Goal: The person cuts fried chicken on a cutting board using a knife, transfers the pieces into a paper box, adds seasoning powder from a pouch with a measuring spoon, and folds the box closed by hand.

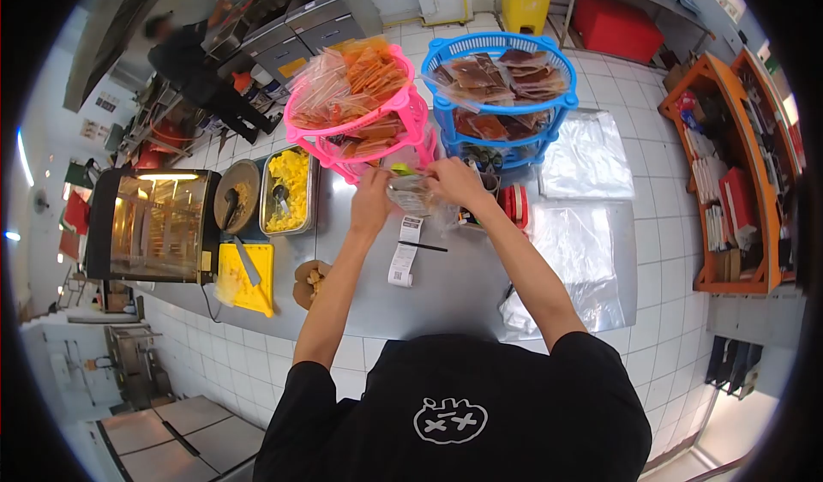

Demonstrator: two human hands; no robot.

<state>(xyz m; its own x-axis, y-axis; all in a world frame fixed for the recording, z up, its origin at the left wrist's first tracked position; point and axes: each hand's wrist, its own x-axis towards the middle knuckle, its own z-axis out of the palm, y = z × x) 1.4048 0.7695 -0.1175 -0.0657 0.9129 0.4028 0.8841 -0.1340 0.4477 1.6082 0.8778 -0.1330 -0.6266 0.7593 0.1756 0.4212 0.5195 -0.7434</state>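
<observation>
Two hands [371, 196] [457, 182] slightly apart, clamped on a clear plastic bag [407, 195] between them

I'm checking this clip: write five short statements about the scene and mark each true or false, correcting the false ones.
1. The left hand and right hand are both at a plastic packet. True.
2. In the picture, the blue basket is left of the pink one. False: the blue basket stands right of the pink basket.
3. A thin black item reaches over a printed slip. True.
4. The cutting board is green. False: the cutting board is yellow.
5. Clear plastic bags lie toward the right end of the table. True.
</observation>
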